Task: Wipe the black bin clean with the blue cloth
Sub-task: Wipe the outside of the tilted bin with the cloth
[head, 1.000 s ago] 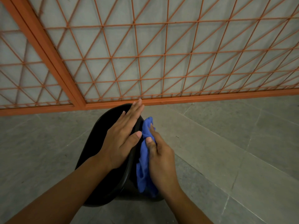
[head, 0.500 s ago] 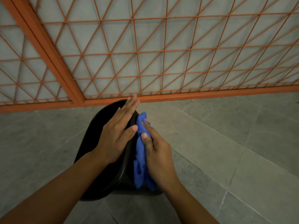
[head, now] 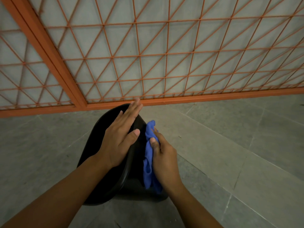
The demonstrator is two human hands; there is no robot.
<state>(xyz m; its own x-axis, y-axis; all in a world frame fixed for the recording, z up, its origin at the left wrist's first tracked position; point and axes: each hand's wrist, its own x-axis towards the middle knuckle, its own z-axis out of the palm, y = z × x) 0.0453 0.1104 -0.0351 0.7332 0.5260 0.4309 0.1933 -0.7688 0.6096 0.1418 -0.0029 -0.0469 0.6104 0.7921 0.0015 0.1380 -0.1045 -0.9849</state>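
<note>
Both bare forearms enter from the bottom of the frame and converge toward its centre. The left hand (head: 120, 139) lies flat, palm down, its fingers (head: 131, 112) straight and close together, pointing toward the upper middle of the frame, with the thumb spread out to the right. It rests on the black bin (head: 98, 145). The right hand (head: 164, 155), just right of centre, is turned with its back toward the camera; its thumb and fingers are curled and grip the blue cloth (head: 148, 162), holding it against the bin's right side. The two hands sit close together, thumb tips near each other but apart.
</note>
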